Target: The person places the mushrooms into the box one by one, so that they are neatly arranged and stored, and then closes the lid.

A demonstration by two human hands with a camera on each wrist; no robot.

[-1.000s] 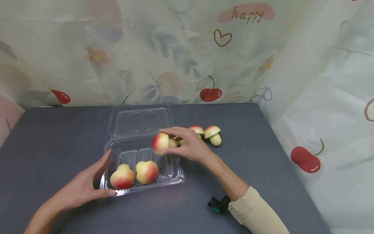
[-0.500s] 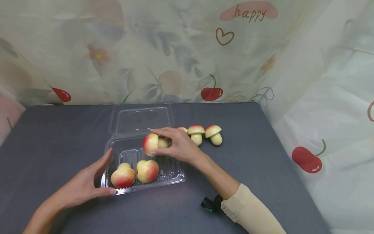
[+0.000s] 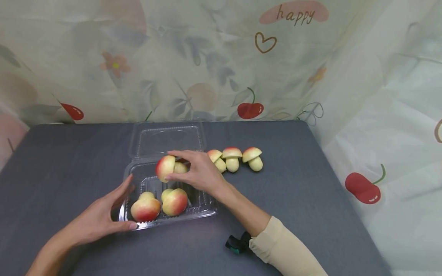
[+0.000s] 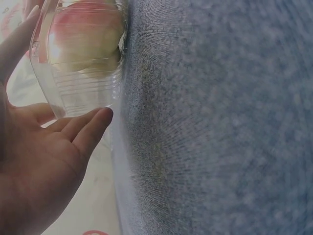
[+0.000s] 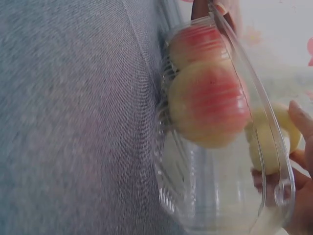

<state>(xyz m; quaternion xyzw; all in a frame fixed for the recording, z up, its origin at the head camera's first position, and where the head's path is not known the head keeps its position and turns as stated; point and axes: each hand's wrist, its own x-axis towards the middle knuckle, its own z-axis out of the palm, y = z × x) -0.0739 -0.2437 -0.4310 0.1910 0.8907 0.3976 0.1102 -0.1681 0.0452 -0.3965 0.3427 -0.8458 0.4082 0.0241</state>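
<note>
While your right hand (image 3: 199,170) pinches the mushroom (image 3: 166,168) by its cap above the clear tray (image 3: 198,209), your left hand (image 3: 98,220) touches the tray's end, fingers spread; mushroom's probably light, firm, slick, so grip the cap's sides; can't tell about hidden fingers

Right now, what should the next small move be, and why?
Probably lower the held mushroom into the back of the clear tray: the right grip has it over that part, bare base shows behind the two front mushrooms, and the left grip touches the side.

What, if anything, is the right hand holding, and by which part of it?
The right hand holds a mushroom-shaped piece by its cap, stem toward the palm.
</note>
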